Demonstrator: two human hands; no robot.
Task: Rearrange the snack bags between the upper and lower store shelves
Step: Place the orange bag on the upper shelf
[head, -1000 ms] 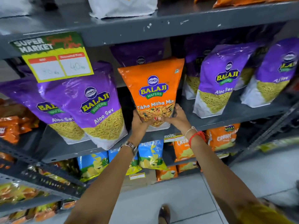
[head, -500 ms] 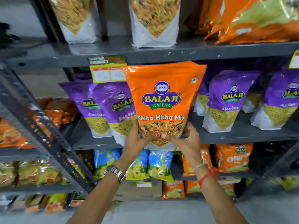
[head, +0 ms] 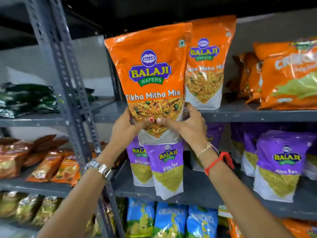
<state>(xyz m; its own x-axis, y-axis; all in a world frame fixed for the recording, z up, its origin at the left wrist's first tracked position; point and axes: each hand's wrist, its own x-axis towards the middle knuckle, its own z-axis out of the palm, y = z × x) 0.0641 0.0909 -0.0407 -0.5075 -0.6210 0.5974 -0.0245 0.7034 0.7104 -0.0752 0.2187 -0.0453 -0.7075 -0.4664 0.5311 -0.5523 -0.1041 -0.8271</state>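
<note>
An orange Tikha Mitha Mix bag [head: 151,74] is held upright in front of the upper shelf [head: 240,115]. My left hand [head: 127,123] grips its lower left side and my right hand [head: 187,122] grips its lower right side, thumbs meeting on the front. Its bottom hangs below the shelf edge. A second orange Tikha Mitha Mix bag [head: 207,69] stands on the upper shelf just behind and to the right. Purple Aloo Sev bags [head: 166,169] stand on the lower shelf [head: 197,194] beneath my hands.
Orange Crunchex bags [head: 288,78] lie at the right of the upper shelf. More purple bags [head: 277,165] fill the lower shelf's right. A grey perforated upright post [head: 68,83] rises at left, with dark green packs [head: 29,98] and orange packs [head: 51,167] beyond it. Blue bags [head: 169,220] sit lowest.
Both hands have lifted the orange bag from the lower shelf, among the purple bags, up to the level of the upper shelf. The view has tilted upward with it.
</note>
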